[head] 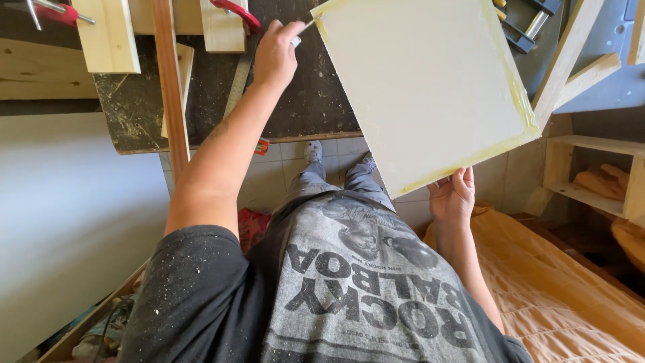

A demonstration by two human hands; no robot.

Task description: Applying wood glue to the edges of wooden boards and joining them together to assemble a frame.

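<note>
while the person stood over the dark workbench [295, 101], a pale square panel [423, 87] took up most of the view, tilted up off the bench with its nearer corner low. its edges showed a wet yellowish smear, thickest along the right side and the bottom edge. the bench top was dusty and scuffed, with light wooden blocks [107, 33] resting at its far edge and a reddish wooden strip [171, 87] running down across it and past its front edge. a metal ruler [238, 81] lay on the bench just beside the left forearm. to the right stood a bare wooden shelf unit [591, 175], and below it an orange quilted cloth [571, 282] spread out over something low. a pale tiled floor [282, 168] showed under the bench, between the person's shoes.

the right hand [453, 198] was clasped on the panel's lower edge from underneath, fingers curled up behind it, bearing its weight. the left hand [275, 54] was stretched out over the bench, fingers closed round a thin brush [304, 28] whose tip touched the panel's top left corner. red clamps [232, 10] sat at the far edge of the bench, one just beyond that hand. a small red object [261, 146] lay on the floor by the bench's front edge.
</note>
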